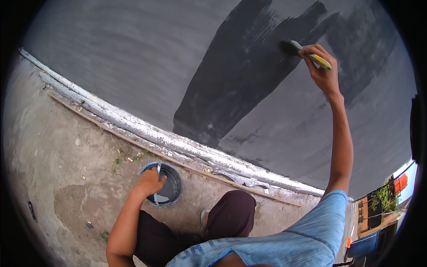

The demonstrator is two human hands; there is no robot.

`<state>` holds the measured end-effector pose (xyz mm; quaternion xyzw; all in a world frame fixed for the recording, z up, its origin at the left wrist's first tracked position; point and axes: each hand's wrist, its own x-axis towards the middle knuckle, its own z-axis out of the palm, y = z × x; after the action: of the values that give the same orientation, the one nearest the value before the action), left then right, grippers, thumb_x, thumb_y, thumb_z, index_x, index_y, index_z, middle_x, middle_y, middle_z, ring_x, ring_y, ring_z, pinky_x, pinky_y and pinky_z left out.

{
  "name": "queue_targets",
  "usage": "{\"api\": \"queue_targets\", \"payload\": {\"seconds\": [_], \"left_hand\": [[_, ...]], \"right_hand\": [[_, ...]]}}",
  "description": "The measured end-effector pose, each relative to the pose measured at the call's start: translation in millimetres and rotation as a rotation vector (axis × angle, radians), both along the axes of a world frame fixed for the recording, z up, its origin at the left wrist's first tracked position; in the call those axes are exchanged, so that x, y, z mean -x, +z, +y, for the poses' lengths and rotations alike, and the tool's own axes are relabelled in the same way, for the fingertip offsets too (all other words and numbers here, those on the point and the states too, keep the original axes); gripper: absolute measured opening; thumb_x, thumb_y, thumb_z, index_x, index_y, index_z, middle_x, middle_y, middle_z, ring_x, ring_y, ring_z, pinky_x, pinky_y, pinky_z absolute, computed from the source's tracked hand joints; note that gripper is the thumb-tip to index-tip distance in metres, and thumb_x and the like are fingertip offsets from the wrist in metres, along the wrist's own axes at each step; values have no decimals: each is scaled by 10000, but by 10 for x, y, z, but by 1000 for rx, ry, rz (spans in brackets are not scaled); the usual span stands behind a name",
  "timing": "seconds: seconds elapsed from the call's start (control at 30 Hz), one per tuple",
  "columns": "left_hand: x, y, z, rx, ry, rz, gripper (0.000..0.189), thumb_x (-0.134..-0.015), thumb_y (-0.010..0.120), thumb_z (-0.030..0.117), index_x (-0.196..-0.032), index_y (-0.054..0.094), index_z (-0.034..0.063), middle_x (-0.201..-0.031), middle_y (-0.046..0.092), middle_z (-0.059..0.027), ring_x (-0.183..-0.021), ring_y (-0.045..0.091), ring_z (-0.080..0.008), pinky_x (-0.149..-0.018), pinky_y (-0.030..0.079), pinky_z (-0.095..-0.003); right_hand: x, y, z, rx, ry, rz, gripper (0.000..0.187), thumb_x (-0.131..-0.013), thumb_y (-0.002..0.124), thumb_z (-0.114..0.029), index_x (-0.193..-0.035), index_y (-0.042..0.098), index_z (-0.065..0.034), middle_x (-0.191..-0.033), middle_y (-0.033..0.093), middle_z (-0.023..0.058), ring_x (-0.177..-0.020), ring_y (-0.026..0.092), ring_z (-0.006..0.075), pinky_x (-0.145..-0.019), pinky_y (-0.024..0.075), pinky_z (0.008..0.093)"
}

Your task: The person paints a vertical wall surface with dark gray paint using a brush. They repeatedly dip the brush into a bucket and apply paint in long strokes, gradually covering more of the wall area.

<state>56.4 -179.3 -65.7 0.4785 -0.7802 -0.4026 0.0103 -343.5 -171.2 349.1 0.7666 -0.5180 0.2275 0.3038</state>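
Note:
My right hand (321, 65) grips the yellow handle of a paintbrush (293, 47), its dark bristles against the grey wall (140, 66). A wide band of darker wet paint (233, 83) runs from the brush area down to the wall's foot, with streaky brush marks near its upper end. Down on the ground, my left hand (151, 181) holds the handle of a paint bucket (181, 187) that has dark grey paint inside and a blue-stained rim.
White-splashed pipes or ledges (146, 133) run along the wall's foot, beside a long thin wooden strip (186, 169). The concrete ground (66, 150) bears cigarette butts and small weeds. Plants (383, 200) and a red-orange tank (401, 183) stand far right.

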Motion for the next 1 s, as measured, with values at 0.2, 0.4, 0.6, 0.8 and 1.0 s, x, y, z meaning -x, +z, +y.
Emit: {"api": "queue_targets", "payload": {"seconds": [0.2,0.4,0.6,0.8,1.0], "left_hand": [[70,103,-9,-19,-4,-26,577,-987,589,387,-1179,577,-158,-1088,680,-343,-1081,658,-466,-970,512,-489],[94,175,6,-30,-19,-30,562,-986,594,390,-1149,587,-148,-1097,675,-344,-1093,654,-461,-975,508,-487],[67,163,22,-23,-10,-28,579,-984,597,389,-1172,581,-158,-1101,671,-351,-1093,651,-467,-985,503,-480],[77,273,32,-51,-2,-26,599,-983,598,391,-1199,569,-168,-1112,669,-352,-1103,651,-458,-987,502,-478],[58,208,24,-31,-4,-34,602,-982,605,387,-1207,565,-170,-1121,668,-349,-1104,650,-458,-987,500,-480]], "right_hand": [[295,552,-109,563,-118,416,293,-842,717,41,-1084,738,-123,-1127,711,49,-1027,680,260,-830,588,356],[220,-445,20,131,-125,400,352,-773,747,70,-1070,696,-112,-1198,671,54,-1087,649,264,-857,600,382],[241,160,-21,175,-24,-138,140,-930,720,-56,-1065,754,-65,-1004,730,21,-911,684,124,-832,561,300],[413,60,-98,497,-174,431,358,-794,754,54,-1100,737,-131,-1198,697,75,-1086,663,306,-914,600,402],[146,-881,114,-16,-79,298,380,-754,740,102,-1072,706,-103,-1217,667,71,-1114,640,285,-833,585,384]]}}
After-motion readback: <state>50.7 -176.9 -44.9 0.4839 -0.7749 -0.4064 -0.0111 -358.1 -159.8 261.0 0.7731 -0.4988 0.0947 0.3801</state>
